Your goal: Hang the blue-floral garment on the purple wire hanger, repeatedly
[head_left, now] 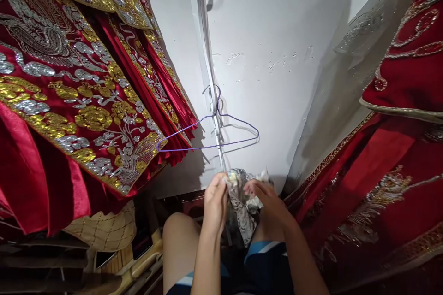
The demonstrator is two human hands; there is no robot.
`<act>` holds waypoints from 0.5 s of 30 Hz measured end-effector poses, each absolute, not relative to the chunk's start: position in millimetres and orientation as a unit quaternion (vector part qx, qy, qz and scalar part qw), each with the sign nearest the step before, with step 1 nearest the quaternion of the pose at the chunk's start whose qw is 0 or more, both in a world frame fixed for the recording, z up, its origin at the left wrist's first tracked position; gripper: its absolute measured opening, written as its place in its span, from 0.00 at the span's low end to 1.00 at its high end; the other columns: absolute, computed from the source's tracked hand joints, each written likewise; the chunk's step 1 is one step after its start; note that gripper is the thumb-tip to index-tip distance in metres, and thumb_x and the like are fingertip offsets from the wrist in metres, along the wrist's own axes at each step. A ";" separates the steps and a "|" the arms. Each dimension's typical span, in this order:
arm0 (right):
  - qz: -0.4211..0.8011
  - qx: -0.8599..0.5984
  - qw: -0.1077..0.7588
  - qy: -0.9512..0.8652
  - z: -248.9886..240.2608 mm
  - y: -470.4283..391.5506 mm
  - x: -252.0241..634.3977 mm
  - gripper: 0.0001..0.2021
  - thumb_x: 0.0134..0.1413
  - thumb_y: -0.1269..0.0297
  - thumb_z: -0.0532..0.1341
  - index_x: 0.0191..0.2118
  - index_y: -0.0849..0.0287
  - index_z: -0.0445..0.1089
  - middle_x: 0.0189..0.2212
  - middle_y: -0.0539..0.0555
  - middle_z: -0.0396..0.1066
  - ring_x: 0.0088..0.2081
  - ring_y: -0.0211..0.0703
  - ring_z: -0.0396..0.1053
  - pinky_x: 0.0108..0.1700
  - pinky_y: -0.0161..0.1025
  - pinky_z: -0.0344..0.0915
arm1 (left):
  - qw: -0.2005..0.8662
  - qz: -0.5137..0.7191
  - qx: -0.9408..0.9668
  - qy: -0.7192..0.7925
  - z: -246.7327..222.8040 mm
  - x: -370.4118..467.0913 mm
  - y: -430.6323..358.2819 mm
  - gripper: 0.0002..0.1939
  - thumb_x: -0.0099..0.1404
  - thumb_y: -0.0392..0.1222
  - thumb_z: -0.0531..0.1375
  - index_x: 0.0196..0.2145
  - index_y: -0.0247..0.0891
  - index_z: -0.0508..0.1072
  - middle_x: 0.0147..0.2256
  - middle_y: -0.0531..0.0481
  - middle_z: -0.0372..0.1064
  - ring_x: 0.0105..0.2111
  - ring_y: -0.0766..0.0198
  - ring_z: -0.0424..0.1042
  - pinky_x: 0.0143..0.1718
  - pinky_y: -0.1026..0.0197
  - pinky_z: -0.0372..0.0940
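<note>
- Left hand (215,197): fingers clamped on patterned cloth (242,214), which hangs between both hands, near the knees.
- Right hand (269,199): fingers part-curled at the cloth's right side; grip cannot be told.
- Purple hanger (194,149): hanging at white strip (205,41), beyond the hands.
- Embroidered red garment (79,97): left.

Hands (215,198) (268,196) handle patterned cloth (240,214) below a purple hanger (207,147)

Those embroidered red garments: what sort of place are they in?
Perhaps a costume store or dressing room, judging by the embroidered red garment on the left, the beaded red garment on the right, and the purple hanger.
</note>
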State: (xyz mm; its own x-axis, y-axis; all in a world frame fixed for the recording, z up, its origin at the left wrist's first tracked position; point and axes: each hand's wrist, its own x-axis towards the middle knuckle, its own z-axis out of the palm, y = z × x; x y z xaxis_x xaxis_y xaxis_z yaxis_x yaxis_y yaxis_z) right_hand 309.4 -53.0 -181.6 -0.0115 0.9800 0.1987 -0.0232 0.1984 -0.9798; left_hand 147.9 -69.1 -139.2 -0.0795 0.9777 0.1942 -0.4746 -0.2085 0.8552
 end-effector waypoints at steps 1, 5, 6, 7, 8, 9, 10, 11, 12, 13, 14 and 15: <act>0.485 -0.414 0.552 -0.537 -179.5 -55.2 303.4 0.19 0.55 0.44 0.59 0.34 0.55 0.77 0.33 0.56 0.76 0.36 0.48 0.72 0.39 0.45 0.70 | 0.520 0.649 0.449 0.327 -134.3 151.8 -74.6 0.14 0.63 0.52 0.62 0.34 0.37 0.73 0.34 0.48 0.70 0.36 0.61 0.69 0.41 0.63 0.64; 0.597 -0.296 0.457 -0.589 -163.0 -65.6 282.1 0.19 0.52 0.46 0.62 0.43 0.54 0.74 0.37 0.55 0.74 0.41 0.50 0.71 0.44 0.45 0.69 | 0.387 0.611 0.575 0.382 -120.0 148.0 -84.6 0.11 0.66 0.49 0.60 0.36 0.38 0.76 0.41 0.44 0.71 0.46 0.55 0.69 0.51 0.59 0.61; 0.600 -0.289 0.436 -0.605 -156.9 -66.5 279.3 0.16 0.49 0.51 0.65 0.42 0.54 0.74 0.36 0.53 0.74 0.40 0.49 0.71 0.43 0.44 0.68 | 0.374 0.610 0.584 0.383 -118.7 142.3 -84.3 0.11 0.65 0.49 0.61 0.38 0.39 0.76 0.44 0.43 0.70 0.49 0.54 0.68 0.53 0.58 0.60; 0.597 -0.293 0.421 -0.617 -150.2 -66.0 278.1 0.12 0.47 0.57 0.67 0.39 0.54 0.74 0.33 0.51 0.73 0.36 0.47 0.70 0.40 0.42 0.68 | 0.376 0.601 0.593 0.382 -118.7 135.5 -83.5 0.11 0.64 0.49 0.62 0.40 0.40 0.76 0.47 0.42 0.70 0.51 0.53 0.67 0.54 0.58 0.60; 0.589 -0.297 0.413 -0.628 -143.0 -63.9 278.5 0.08 0.46 0.61 0.67 0.34 0.55 0.73 0.28 0.49 0.71 0.32 0.44 0.68 0.36 0.39 0.66 | 0.390 0.581 0.603 0.382 -120.2 128.2 -82.5 0.13 0.63 0.49 0.63 0.43 0.41 0.76 0.49 0.42 0.69 0.53 0.52 0.66 0.55 0.57 0.59; 0.576 -0.292 0.412 -0.643 -135.3 -60.3 280.4 0.04 0.45 0.64 0.66 0.28 0.57 0.72 0.24 0.48 0.68 0.28 0.41 0.65 0.32 0.37 0.64 | 0.414 0.545 0.620 0.384 -122.9 120.9 -81.4 0.15 0.63 0.50 0.63 0.44 0.41 0.76 0.49 0.42 0.70 0.53 0.51 0.66 0.55 0.57 0.60; 0.558 -0.281 0.417 -0.661 -127.1 -55.1 283.7 0.05 0.45 0.65 0.65 0.24 0.58 0.70 0.21 0.48 0.66 0.25 0.39 0.63 0.29 0.36 0.61 | 0.441 0.490 0.646 0.385 -126.5 113.9 -80.6 0.16 0.64 0.51 0.62 0.44 0.40 0.77 0.46 0.42 0.71 0.50 0.52 0.68 0.53 0.57 0.61; 0.536 -0.268 0.429 -0.676 -118.5 -48.8 288.1 0.08 0.45 0.65 0.64 0.21 0.59 0.68 0.20 0.48 0.65 0.23 0.38 0.61 0.28 0.36 0.60 | 0.461 0.425 0.676 0.387 -130.5 107.3 -80.1 0.16 0.65 0.53 0.61 0.42 0.39 0.77 0.41 0.43 0.72 0.45 0.53 0.70 0.50 0.58 0.63; 0.513 -0.255 0.453 -0.683 -109.5 -41.4 293.0 0.08 0.45 0.65 0.64 0.20 0.59 0.68 0.19 0.49 0.65 0.23 0.38 0.61 0.27 0.35 0.59 | 0.465 0.361 0.707 0.393 -134.0 100.9 -79.8 0.17 0.65 0.54 0.59 0.38 0.37 0.77 0.36 0.45 0.72 0.40 0.55 0.70 0.46 0.59 0.64; 0.490 -0.246 0.485 -0.682 -100.6 -33.0 298.0 0.05 0.44 0.65 0.64 0.23 0.59 0.70 0.21 0.49 0.68 0.24 0.39 0.63 0.27 0.35 0.59 | 0.451 0.307 0.734 0.404 -136.3 94.4 -79.7 0.18 0.66 0.54 0.58 0.34 0.36 0.76 0.32 0.47 0.71 0.36 0.57 0.70 0.42 0.60 0.64; 0.467 -0.247 0.515 -0.675 -92.3 -23.7 302.5 0.04 0.43 0.66 0.65 0.28 0.59 0.73 0.24 0.50 0.70 0.25 0.40 0.65 0.28 0.36 0.60 | 0.420 0.265 0.758 0.423 -136.9 87.2 -79.5 0.19 0.66 0.55 0.57 0.31 0.36 0.75 0.30 0.49 0.71 0.33 0.59 0.68 0.39 0.62 0.63; 0.443 -0.260 0.544 -0.663 -85.1 -13.3 305.8 0.09 0.42 0.67 0.65 0.35 0.59 0.74 0.26 0.51 0.72 0.27 0.41 0.67 0.29 0.36 0.61 | 0.380 0.234 0.776 0.446 -135.4 78.9 -79.2 0.19 0.67 0.55 0.57 0.29 0.36 0.74 0.29 0.50 0.70 0.32 0.60 0.67 0.37 0.63 0.62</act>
